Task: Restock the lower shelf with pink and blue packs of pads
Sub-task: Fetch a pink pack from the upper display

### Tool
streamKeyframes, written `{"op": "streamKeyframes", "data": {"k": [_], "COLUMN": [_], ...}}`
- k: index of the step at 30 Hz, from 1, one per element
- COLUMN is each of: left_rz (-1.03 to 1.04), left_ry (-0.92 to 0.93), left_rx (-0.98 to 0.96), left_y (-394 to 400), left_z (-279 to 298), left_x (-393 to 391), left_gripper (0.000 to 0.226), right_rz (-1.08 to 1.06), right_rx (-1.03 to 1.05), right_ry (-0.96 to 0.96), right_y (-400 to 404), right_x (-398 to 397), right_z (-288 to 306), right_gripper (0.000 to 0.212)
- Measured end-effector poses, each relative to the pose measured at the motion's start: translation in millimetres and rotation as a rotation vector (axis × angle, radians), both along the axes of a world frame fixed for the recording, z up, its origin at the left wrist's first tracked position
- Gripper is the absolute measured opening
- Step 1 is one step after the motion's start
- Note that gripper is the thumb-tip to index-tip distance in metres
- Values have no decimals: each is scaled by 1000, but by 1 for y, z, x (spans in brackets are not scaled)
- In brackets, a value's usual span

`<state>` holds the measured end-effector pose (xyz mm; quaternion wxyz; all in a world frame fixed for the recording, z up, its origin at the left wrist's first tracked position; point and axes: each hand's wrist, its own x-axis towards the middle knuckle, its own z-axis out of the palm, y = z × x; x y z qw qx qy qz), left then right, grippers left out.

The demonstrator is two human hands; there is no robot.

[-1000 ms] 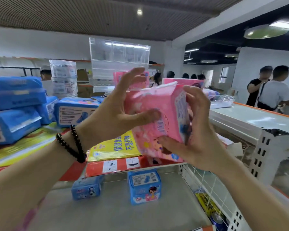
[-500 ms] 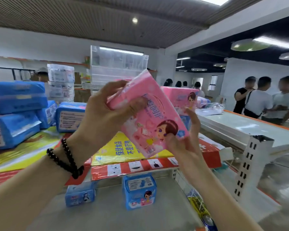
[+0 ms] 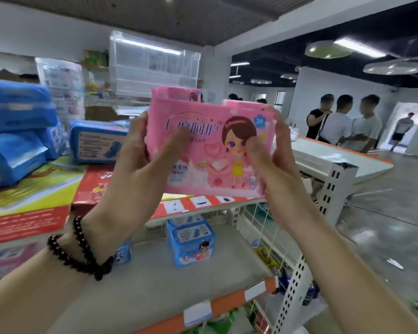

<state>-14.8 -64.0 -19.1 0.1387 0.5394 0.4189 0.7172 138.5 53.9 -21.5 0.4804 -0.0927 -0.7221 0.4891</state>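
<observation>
A pink pack of pads (image 3: 210,150) is held up at chest height, printed face toward the camera, above the lower shelf (image 3: 155,280). The left hand (image 3: 140,160) is curled round the pack's left edge, thumb laid across the front and fingers hidden behind; the right hand (image 3: 268,153) is curled round the right edge in the same way. A black bead bracelet (image 3: 80,251) is worn on the left wrist.

Below the pack, the grey lower shelf is seen to carry one upright blue pack of pads (image 3: 191,239) near its back and a second blue pack (image 3: 123,253), partly hidden by the left forearm. The shelf's front lip is edged in orange, with a white label holder (image 3: 198,312). A white wire side panel (image 3: 258,227) and a perforated white upright (image 3: 292,292) close its right end.

The upper deck is covered by red and yellow flattened cartons (image 3: 34,201), on which large blue packs (image 3: 17,133) are stacked at left. Clear plastic bins (image 3: 155,68) are stacked behind. At right, a white table with orange trim (image 3: 328,155) is flanked by standing people (image 3: 343,121) on a polished grey floor (image 3: 391,213).
</observation>
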Motion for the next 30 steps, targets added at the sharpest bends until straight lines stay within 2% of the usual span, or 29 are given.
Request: {"op": "streamKeyframes", "data": {"k": [3, 5, 8, 11, 15, 20, 24, 28, 30], "left_rz": [26, 54, 98, 134, 240, 356, 366, 347, 365], "left_ry": [-68, -104, -96, -100, -106, -226, -312, -225, -227], "left_rx": [15, -9, -69, -77, -88, -93, -115, -231, -288], "left_y": [-22, -34, -49, -62, -69, -65, -63, -72, -77], "left_z": [-8, -13, -20, -29, -44, -77, -108, -140, -154], "left_x": [-6, -9, -14, -9, 2, 30, 51, 73, 79], "left_gripper": [38, 42, 53, 51, 48, 63, 57, 57, 53], "right_rz": [46, 85, 118, 163, 255, 335, 411, 482, 493], "right_rx": [-20, -16, -27, -34, -21, 24, 68, 66, 35], "right_ry": [-41, -35, -5, -2, 14, -79, -140, -188, -225], "right_y": [-17, -29, -44, -49, -48, -36, -25, -24, -26], "right_x": [-9, -16, -24, -26, -19, 3, 16, 22, 22], "right_z": [-7, -11, -16, -23, -37, -57, -82, -113, -127], "right_gripper": [99, 87, 50, 51, 38, 51, 54, 51, 62]}}
